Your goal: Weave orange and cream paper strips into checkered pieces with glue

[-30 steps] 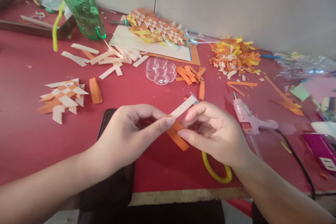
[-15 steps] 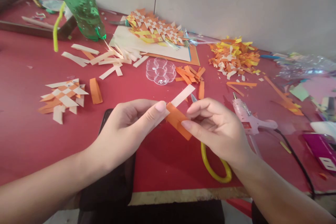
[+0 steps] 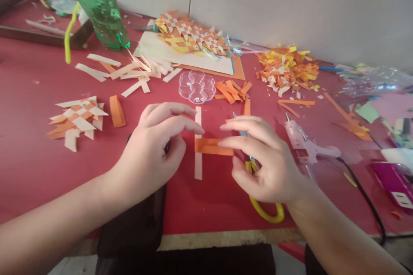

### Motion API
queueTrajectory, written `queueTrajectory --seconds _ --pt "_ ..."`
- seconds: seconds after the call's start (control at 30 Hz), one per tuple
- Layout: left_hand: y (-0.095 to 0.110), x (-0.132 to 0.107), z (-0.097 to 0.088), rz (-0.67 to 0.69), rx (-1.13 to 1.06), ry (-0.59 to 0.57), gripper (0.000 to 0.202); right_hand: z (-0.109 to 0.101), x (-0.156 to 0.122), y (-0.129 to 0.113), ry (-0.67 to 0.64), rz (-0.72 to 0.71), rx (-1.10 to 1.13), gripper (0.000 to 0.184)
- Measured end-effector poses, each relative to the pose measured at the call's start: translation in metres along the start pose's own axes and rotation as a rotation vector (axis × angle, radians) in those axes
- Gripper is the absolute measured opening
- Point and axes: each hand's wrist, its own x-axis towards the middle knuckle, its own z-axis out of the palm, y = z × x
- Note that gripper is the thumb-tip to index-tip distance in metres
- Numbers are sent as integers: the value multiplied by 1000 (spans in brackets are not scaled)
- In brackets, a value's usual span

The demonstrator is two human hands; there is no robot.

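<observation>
A cream paper strip (image 3: 198, 167) lies upright on the red table, with a folded orange paper strip (image 3: 213, 146) looped across it and pointing right. My left hand (image 3: 161, 146) is beside the cream strip, its fingers apart and a fingertip near the strip's upper half. My right hand (image 3: 264, 154) has spread fingers, with fingertips on or just over the orange strip's right end. Under my right hand lie scissors with yellow handles (image 3: 269, 215), partly covered. Left of my hands sit a woven orange and cream paper fish (image 3: 79, 118) and another folded orange strip (image 3: 116, 111).
Loose cream strips (image 3: 138, 68), a clear round palette (image 3: 196, 87) and orange strips (image 3: 230, 91) lie beyond my hands. A green bottle (image 3: 100, 13) stands back left. To the right are a glue gun (image 3: 305, 144), a scrap pile (image 3: 287, 71) and a purple object (image 3: 392, 184). A black case (image 3: 138, 219) overlaps the near edge.
The joined cream and orange strips went from between my hands down onto the table and turned, cream now upright. Both hands have loosened and their fingers have spread.
</observation>
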Motion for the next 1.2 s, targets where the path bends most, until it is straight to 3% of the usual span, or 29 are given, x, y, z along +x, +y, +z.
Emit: queueTrajectory --seconds 0.23,0.5,0.9,1.2 --pt "-5 -6 2 300 116 -169 27 10 -1 8 -74 136 37 10" --pt "-14 -3 2 420 238 -208 33 16 1 14 -197 161 12 13" --pt "-11 -3 1 463 314 -303 39 15 1 14 -211 156 -14 13" --pt "-13 -5 2 473 280 -314 35 15 1 8 -238 10 -92 22"
